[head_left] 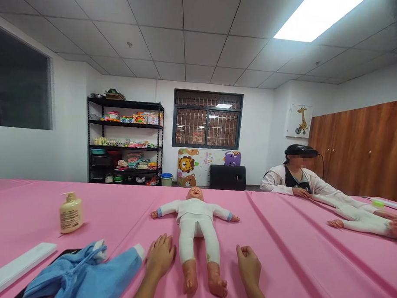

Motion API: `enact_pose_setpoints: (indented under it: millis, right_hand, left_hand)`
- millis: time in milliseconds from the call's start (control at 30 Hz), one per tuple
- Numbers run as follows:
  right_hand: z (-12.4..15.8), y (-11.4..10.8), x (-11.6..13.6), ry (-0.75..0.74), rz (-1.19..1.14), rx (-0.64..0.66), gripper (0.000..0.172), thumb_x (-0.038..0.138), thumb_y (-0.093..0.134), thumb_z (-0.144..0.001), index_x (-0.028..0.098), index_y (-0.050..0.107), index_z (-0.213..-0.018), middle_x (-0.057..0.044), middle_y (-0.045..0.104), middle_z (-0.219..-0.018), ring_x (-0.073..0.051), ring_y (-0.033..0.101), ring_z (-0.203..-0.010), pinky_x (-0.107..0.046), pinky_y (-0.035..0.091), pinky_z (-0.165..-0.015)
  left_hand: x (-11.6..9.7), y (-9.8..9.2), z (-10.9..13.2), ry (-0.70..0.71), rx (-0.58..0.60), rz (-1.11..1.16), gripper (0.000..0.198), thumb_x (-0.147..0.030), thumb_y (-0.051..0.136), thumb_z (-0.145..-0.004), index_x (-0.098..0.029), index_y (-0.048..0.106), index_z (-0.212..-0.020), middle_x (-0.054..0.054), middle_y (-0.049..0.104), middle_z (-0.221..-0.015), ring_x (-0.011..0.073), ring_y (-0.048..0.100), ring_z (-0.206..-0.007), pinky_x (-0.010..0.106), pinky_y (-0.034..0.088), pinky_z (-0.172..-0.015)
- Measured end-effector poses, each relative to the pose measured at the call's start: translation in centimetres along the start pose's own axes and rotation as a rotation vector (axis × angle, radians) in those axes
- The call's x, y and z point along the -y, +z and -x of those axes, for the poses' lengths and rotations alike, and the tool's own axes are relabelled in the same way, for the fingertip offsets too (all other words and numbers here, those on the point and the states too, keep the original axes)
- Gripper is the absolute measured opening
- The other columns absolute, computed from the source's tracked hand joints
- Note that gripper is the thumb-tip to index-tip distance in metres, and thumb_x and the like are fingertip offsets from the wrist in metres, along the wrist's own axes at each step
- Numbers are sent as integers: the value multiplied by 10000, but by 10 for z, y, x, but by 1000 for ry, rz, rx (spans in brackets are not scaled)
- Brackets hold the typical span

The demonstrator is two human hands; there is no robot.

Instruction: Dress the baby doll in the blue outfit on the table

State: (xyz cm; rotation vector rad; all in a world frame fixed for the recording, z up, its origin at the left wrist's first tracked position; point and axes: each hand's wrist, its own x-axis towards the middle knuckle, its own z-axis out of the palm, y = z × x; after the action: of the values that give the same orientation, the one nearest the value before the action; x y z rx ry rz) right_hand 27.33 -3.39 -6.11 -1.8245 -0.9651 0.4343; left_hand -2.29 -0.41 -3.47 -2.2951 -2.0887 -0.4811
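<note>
A baby doll (196,218) lies flat on its back in the middle of the pink table (287,259) — head towards 12 o'clock, bare feet towards 6. It wears a white long-sleeved top with bluish cuffs and white trousers. Its arms are flung straight out to 9 and 3, the legs lie side by side, and the pinkish shins and feet stick out bare below the trouser hems.

The person's left hand (161,254) rests palm-down on the cloth at about 8 o'clock from the doll, fingers stretched out and close together, just beside the doll's leg and holding nothing. The right hand (249,262) sits at about 4 o'clock, fingers curled into a loose, empty fist — near the other leg but apart from it.

At 9 o'clock from the left hand lies a crumpled blue garment (82,274) with white cuffs. A pump bottle (71,213) stands further out at 10. Far off at 3 o'clock another person (297,180) leans on the table by a second doll (360,217).
</note>
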Motion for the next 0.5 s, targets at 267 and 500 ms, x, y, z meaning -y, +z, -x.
enact_pose_setpoints:
  millis: [267, 500]
  right_hand:
    - [1, 1, -1, -38, -22, -37, 314, 470, 431, -752, 182, 477, -638, -14, 560, -625, -163, 503, -612, -242, 340, -588]
    - [-18, -3, -17, -39, -122, 14, 365, 527, 495, -658, 175, 444, -580, 41, 376, -500, -107, 374, -499, -219, 296, -514]
  left_hand:
    - [-3, -5, 1, -21, 5, -9, 452, -305, 251, -863, -159, 487, -1219, 77, 412, -1340, 213, 320, -1255, 395, 222, -1054]
    - [1, -3, 2, -19, 32, 9, 502, -337, 254, -857, -130, 427, -1281, 80, 382, -1364, 212, 285, -1278, 419, 202, -1072]
